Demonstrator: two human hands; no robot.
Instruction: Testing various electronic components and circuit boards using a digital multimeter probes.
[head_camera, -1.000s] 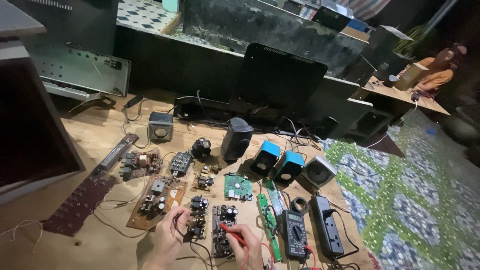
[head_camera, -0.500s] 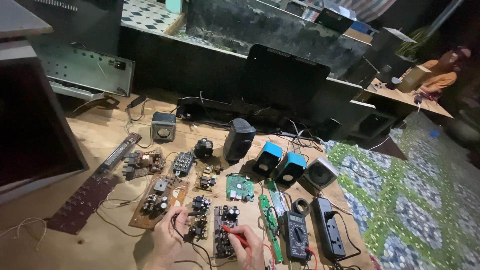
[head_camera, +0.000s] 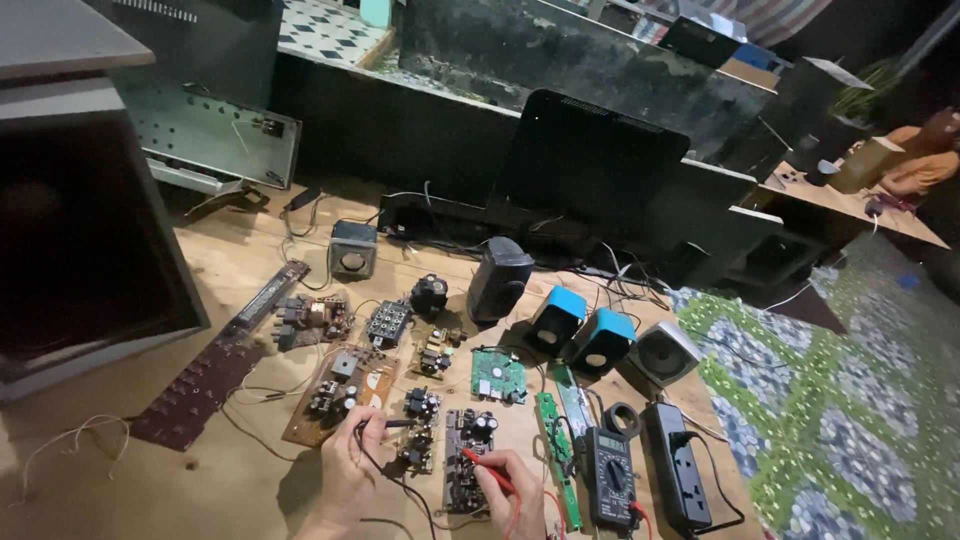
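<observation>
While the left hand (head_camera: 350, 465) pinches a black probe (head_camera: 392, 423) and the right hand (head_camera: 512, 490) a red probe (head_camera: 487, 472), board (head_camera: 466, 458) testing seems underway; next, steady tip contact.

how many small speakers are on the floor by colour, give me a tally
Blue speakers: 2
Black speaker: 1
Grey speakers: 2
Total: 5
</observation>
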